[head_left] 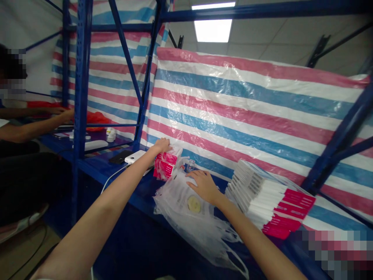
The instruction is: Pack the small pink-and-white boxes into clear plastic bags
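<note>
My left hand (162, 145) is stretched out to a pile of pink-and-white packets (165, 165) in clear plastic. Its fingers curl over the top of the pile, with the fingertips partly hidden. My right hand (204, 186) lies on a stack of clear plastic bags (186, 210), fingers spread and nothing gripped. The bags' handles hang over the front edge of the blue shelf. A round yellowish spot (194, 204) shows on the bags. Just beyond my right fingertips stands a small clear bottle or jar (190, 166).
Right of my right hand is a tall stack of white-and-pink boxes (271, 198). A white power bank (135, 156) with a cable and a dark phone-like object (119, 157) lie at left. Blue rack posts (82, 77) stand beside a striped tarp (233, 112). Another person's arms (37, 126) work farther left.
</note>
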`<state>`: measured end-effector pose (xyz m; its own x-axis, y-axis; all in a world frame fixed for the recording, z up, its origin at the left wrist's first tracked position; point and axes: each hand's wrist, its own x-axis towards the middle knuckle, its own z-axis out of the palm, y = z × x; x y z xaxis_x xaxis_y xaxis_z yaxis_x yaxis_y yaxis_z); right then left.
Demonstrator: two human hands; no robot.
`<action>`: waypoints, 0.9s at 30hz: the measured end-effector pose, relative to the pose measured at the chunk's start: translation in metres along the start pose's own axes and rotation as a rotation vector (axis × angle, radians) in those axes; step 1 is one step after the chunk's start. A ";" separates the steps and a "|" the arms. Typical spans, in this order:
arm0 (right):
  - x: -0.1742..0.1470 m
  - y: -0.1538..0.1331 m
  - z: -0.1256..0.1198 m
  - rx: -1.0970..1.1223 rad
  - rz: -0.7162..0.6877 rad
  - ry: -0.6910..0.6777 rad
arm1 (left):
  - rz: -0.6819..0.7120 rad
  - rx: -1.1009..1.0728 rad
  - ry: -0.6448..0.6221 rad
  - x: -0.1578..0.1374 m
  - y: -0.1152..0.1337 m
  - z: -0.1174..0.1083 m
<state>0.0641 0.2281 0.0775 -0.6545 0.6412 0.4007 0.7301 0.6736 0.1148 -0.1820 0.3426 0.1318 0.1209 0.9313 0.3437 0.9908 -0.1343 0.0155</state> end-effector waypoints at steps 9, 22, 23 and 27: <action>-0.043 0.011 -0.013 0.052 0.049 -0.044 | 0.021 0.080 0.082 0.005 0.002 -0.002; -0.049 0.026 0.003 0.313 0.172 -0.093 | 0.167 0.131 0.198 -0.001 0.002 -0.031; -0.050 0.027 0.003 0.324 0.181 -0.093 | 0.185 0.139 0.202 -0.003 0.002 -0.033; -0.056 0.033 0.000 0.361 0.221 -0.088 | 0.247 0.178 0.235 -0.008 0.007 -0.046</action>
<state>0.1248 0.2143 0.0586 -0.5158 0.8028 0.2991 0.7493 0.5920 -0.2967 -0.1788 0.3190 0.1721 0.3602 0.7723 0.5233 0.9313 -0.2646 -0.2505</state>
